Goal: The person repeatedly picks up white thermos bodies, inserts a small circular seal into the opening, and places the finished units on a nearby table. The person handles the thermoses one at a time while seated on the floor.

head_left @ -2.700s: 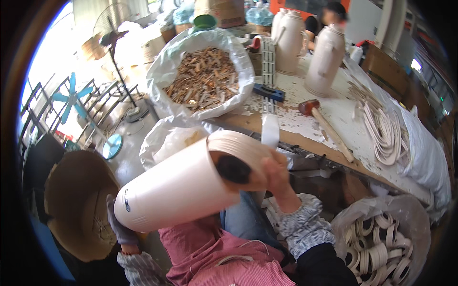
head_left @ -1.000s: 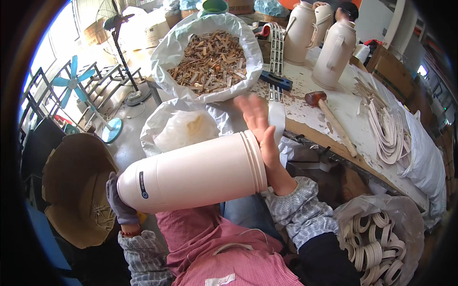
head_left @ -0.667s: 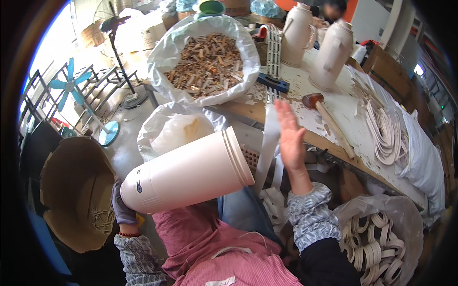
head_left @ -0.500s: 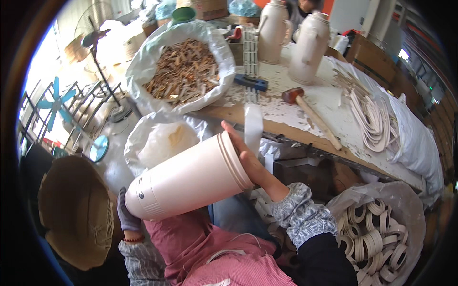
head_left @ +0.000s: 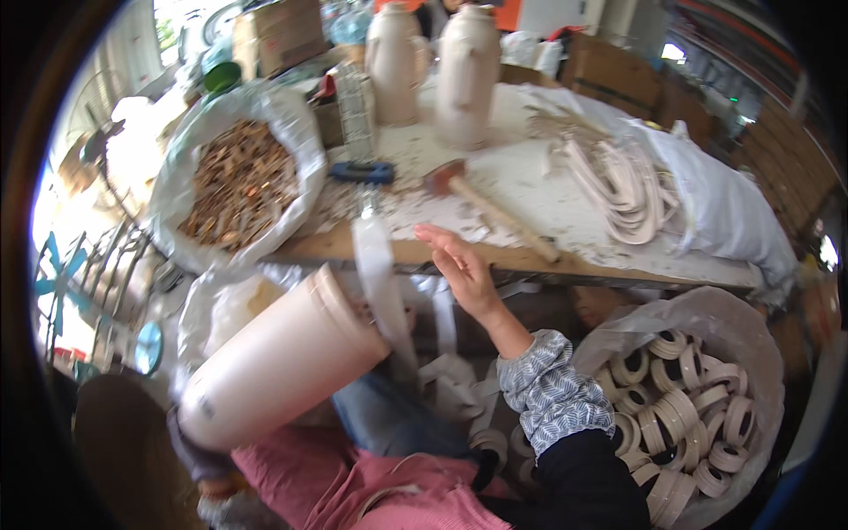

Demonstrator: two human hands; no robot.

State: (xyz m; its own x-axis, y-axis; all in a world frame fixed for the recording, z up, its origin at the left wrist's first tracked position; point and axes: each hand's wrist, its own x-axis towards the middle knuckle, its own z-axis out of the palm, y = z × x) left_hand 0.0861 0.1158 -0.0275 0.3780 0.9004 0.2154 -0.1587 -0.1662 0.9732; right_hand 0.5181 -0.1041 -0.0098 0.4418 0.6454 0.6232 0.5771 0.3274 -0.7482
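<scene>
A pale pink thermos-flask body (head_left: 278,362) lies tilted across my lap, its ringed wider end up and to the right. My left hand (head_left: 196,452), in a grey glove, is wrapped round its lower, rounded end; part of the fingers is hidden behind it. My right hand (head_left: 464,272) is bare and apart from the flask, raised in front of the table edge with fingers stretched out. Beside it a strip of whitish translucent tape (head_left: 375,256) hangs down from the table edge. A mallet (head_left: 490,208) with a wooden handle rests on the table beyond that hand.
Two finished-looking flasks (head_left: 466,79) stand on the worktable (head_left: 521,168). Pale strips (head_left: 609,190) lie in a bundle at its right. A bag of brown scraps (head_left: 243,185) stands on the left, a bag of pale rings (head_left: 676,415) at lower right. A blue-ended tool (head_left: 362,171) lies near the table's left end.
My right hand has left the flask's ringed end and now is clear of it. The flask has moved left and down with my left hand. The view has turned to the right.
</scene>
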